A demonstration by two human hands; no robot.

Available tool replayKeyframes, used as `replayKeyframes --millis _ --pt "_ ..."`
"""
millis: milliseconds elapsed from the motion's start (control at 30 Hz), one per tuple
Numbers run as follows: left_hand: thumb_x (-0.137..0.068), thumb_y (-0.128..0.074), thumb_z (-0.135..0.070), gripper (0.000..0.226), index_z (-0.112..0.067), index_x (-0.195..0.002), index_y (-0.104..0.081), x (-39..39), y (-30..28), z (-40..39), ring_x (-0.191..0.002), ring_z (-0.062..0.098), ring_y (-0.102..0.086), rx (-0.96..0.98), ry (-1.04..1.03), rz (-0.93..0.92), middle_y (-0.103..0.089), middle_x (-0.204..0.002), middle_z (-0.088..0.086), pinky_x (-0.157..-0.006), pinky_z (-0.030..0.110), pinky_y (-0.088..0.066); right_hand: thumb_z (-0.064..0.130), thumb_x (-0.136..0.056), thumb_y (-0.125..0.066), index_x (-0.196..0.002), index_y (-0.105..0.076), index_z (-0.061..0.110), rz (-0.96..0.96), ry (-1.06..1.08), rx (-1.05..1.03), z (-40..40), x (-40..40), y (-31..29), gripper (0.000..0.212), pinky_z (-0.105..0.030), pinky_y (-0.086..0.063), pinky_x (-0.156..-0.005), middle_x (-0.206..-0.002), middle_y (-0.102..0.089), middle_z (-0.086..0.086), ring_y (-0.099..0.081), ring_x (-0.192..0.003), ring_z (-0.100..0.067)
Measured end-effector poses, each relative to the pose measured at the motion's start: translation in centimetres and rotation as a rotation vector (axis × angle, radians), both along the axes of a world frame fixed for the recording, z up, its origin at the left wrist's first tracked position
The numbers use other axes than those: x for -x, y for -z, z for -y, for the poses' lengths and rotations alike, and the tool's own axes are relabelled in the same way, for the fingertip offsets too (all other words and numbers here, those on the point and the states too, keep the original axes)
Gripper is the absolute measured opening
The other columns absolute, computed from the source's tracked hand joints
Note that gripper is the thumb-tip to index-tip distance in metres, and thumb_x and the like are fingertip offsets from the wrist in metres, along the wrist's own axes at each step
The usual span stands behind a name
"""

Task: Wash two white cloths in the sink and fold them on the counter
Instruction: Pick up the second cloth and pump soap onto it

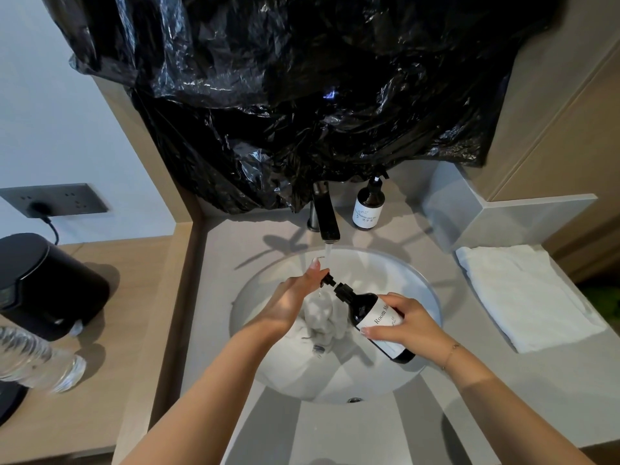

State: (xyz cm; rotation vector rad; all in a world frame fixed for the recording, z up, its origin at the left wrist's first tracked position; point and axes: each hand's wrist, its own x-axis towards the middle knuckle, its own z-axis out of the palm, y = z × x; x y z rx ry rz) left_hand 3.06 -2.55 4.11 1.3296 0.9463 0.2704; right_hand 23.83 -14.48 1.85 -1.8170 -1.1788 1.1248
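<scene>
While water runs from the faucet [325, 216], the sink [426, 290] holds one wet bunched white cloth [320, 318], directly below both hands. Second cloth [523, 297] lies folded on the tabletop [553, 380], right of the basin. Right hand [402, 325] grips a tilted dark pump bottle [372, 317]; left hand [295, 298], fingers extended, presses its pump head [328, 280].
</scene>
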Motion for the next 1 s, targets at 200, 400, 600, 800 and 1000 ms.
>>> replayKeyframes --millis 200,400,600,800,1000 --pt "-0.073 -0.035 -0.087 0.083 -0.036 -0.136 -0.056 -0.2 -0.8 0.1 -0.140 0.007 -0.036 -0.020 0.030 -0.015 -0.049 -0.146 -0.007 -0.104 0.030 -0.016 0.011 -0.068 -0.086 -0.098 -0.069 0.028 0.019 0.016 -0.042 0.2 0.1 0.5 0.038 -0.008 -0.043 -0.069 -0.093 -0.061 -0.001 -0.058 -0.076 0.002" --pt "-0.099 -0.046 -0.046 0.040 -0.024 -0.126 -0.065 -0.2 -1.2 -0.9 -0.116 -0.007 -0.053 -0.207 -0.033 0.014 -0.061 -0.130 -0.013 -0.107 0.018 -0.034 0.028 -0.067 -0.087 -0.112 -0.063 0.036 0.106 0.019 -0.043 0.1 -0.1 1.6 0.052 -0.008 -0.042 -0.075 -0.102 -0.061 0.011 -0.056 -0.093 0.002" --pt "-0.097 -0.057 -0.019 0.029 -0.037 -0.120 -0.060 0.7 2.8 -1.9 -0.122 0.010 -0.055 -0.206 -0.133 -0.102 -0.061 -0.123 -0.008 -0.086 0.016 -0.044 0.021 -0.068 -0.087 -0.107 -0.057 0.036 0.055 0.216 -0.100 0.2 -0.2 3.4 0.051 -0.006 -0.043 -0.070 -0.100 -0.067 0.018 -0.060 -0.089 0.003" --pt "-0.096 -0.056 -0.014 0.034 -0.022 -0.129 -0.059 0.2 4.8 -2.4 -0.099 0.005 -0.060 -0.104 -0.169 -0.208 -0.065 -0.115 -0.001 -0.075 0.011 -0.045 0.017 -0.066 -0.089 -0.107 -0.056 0.035 0.042 0.403 -0.222 -3.3 -2.3 3.6 0.055 -0.007 -0.044 -0.069 -0.096 -0.065 0.030 -0.059 -0.089 0.006" --pt "-0.096 -0.055 -0.014 0.030 -0.029 -0.122 -0.061 -2.4 5.3 -4.2 -0.089 0.002 -0.056 -0.058 -0.201 -0.226 -0.061 -0.112 -0.005 -0.071 0.011 -0.043 0.011 -0.073 -0.082 -0.115 -0.052 0.023 0.001 0.498 -0.289 -8.8 -6.0 2.2 0.053 -0.001 -0.042 -0.068 -0.102 -0.064 0.017 -0.058 -0.083 0.016"
